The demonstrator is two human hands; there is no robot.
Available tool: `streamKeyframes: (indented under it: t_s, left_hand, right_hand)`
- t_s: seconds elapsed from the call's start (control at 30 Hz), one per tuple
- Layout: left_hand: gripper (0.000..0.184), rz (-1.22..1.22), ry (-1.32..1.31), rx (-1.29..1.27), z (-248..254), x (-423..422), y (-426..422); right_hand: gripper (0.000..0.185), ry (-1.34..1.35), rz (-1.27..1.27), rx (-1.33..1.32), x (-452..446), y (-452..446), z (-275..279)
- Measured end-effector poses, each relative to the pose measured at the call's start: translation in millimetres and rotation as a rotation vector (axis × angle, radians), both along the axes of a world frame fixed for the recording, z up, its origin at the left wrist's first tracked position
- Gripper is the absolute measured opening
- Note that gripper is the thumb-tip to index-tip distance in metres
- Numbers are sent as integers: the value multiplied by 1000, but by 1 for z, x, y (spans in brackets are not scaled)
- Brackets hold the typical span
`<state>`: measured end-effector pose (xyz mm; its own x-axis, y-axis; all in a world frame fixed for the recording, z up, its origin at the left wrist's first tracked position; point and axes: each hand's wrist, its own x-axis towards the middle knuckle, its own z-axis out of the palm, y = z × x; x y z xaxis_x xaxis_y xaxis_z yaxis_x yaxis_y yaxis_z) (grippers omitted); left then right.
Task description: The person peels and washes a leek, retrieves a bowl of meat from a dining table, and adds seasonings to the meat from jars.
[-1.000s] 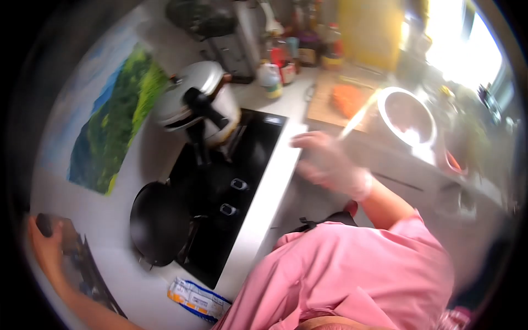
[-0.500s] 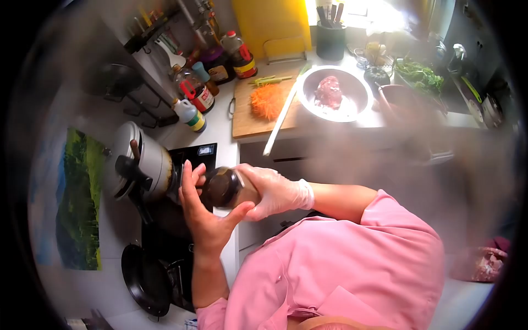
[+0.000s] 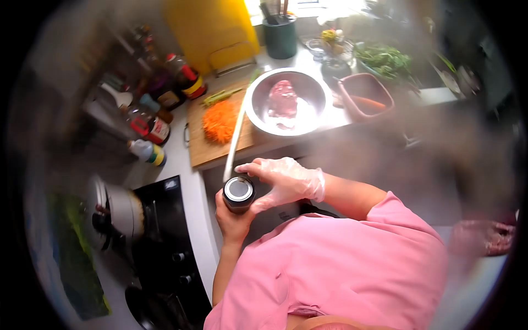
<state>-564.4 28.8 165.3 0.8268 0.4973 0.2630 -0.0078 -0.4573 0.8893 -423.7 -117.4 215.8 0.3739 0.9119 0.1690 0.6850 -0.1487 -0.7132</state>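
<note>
Both hands met at a dark, black-lidded jar [image 3: 239, 194] on my remote feed, held in front of the wearer's pink shirt [image 3: 335, 258]. I could see the bare left hand [image 3: 233, 221] wrapped around the jar's side, gripping it with the lid turned up toward the camera. Across from it, the right hand [image 3: 285, 179], in a clear plastic glove, kept its thumb and fingers parted in a curve about the lid; I could not tell whether they touched it. I noted the jar near the close corner of the wooden cutting board [image 3: 202, 156], just by the white end of a long scallion [image 3: 236, 138] that stuck out past the board's edge. Shredded carrot [image 3: 220, 122] was heaped on the board, and right of it I made out raw meat [image 3: 283, 98] in a metal bowl [image 3: 329, 102]. Farther right, a pink tub [image 3: 352, 87] held something orange, with leafy greens [image 3: 385, 60] behind it. Over to the left, I had a pressure cooker [image 3: 124, 210] beside the black cooktop [image 3: 162, 220], and a black pan [image 3: 144, 307] partly in shadow.
</note>
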Motion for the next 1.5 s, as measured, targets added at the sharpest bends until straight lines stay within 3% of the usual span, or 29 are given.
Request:
streamKeyframes:
  t_s: [0.1,0.2,0.27,0.4,0.5,0.6,0.63,0.73,0.87,0.93,1.0,1.1,1.13,1.2,1.3,1.33,1.37,1.43,1.5]
  left_hand:
    - [66,-42,141,7,-23,23,-5]
    - [66,-17,103,180,-20,35,-18]
    - [65,-103,118,50,-18,42,-20]
    - [60,-206,284,92,15,50,-25]
    - [59,-358,275,-241,0,53,-18]
    - [59,-400,238,-468,-3,51,-13]
    - [60,-389,241,-524,-3,50,-11]
    - [66,-387,216,-572,-7,46,-5]
    - [78,-524,73,-453,-11,38,4]
    - [88,-622,50,-530,-16,38,5]
    - [93,-610,89,-503,-18,36,5]
    - [80,-537,57,-605,-11,32,1]
    - [77,-532,90,-637,-8,30,2]
    - [74,-523,126,-669,-7,25,7]
    - [71,-478,203,-365,-1,18,14]
    - [72,-456,188,-147,12,20,15]
    - [73,-430,172,71,19,22,15]
    - [74,-285,171,210,12,18,12]
    - [76,-92,123,382,10,20,6]
  right_hand:
    - [70,-204,-110,-77,-3,-2,2]
    - [62,-341,-205,-124,1,0,-9]
    - [49,-341,-248,-31,5,-2,-13]
    - [46,-247,-218,-63,18,-12,-17]
    - [48,-217,-112,43,28,-15,-18]
    - [53,28,-53,170,37,-20,-10]
    - [41,46,-76,319,41,-21,-10]
    - [48,427,-150,451,48,-18,-33]
    - [49,722,-176,284,38,-18,-47]
    - [52,1058,-139,378,29,-10,-59]
    - [59,1120,-73,378,20,-6,-60]
    - [59,881,139,384,17,0,-61]
    - [55,924,144,382,15,2,-59]
    - [52,707,115,299,17,-3,-48]
    - [41,399,-67,358,23,-10,-40]
    - [26,246,-172,465,22,-8,-30]
    - [19,-41,-154,454,27,-8,-28]
    - [14,-326,-136,441,27,-7,-19]
    - [12,-289,-193,256,12,-1,-7]
